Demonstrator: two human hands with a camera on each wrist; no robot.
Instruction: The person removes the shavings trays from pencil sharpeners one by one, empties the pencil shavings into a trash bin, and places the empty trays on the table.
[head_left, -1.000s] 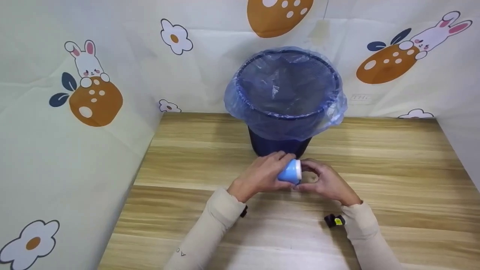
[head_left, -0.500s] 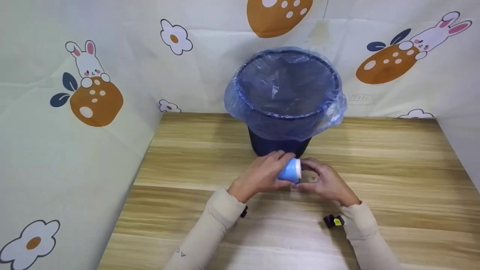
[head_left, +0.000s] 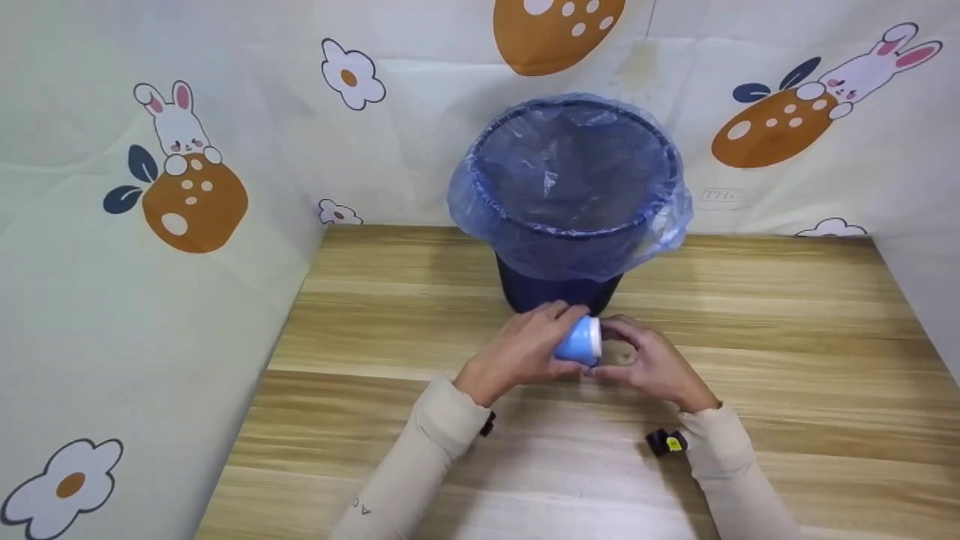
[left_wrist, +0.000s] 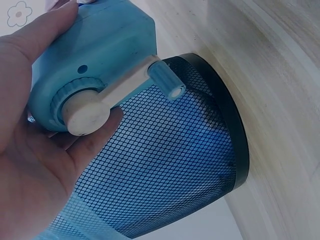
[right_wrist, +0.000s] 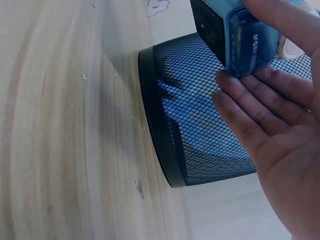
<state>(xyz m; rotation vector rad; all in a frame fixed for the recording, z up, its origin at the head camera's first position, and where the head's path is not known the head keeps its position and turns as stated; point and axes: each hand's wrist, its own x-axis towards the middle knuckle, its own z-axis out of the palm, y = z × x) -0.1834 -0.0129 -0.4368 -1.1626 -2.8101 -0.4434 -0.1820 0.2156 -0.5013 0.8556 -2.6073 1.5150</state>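
Blue liner [head_left: 577, 255] drapes the mesh bin [left_wrist: 172, 137] just beyond both hands [head_left: 521, 349] [head_left: 656, 364], which hold a sharpener [head_left: 577, 343].

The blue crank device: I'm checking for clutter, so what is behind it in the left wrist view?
The black mesh bin and wood-grain tabletop show behind the blue crank device. The device and left hand cover part of the bin; anything directly behind them is hidden.
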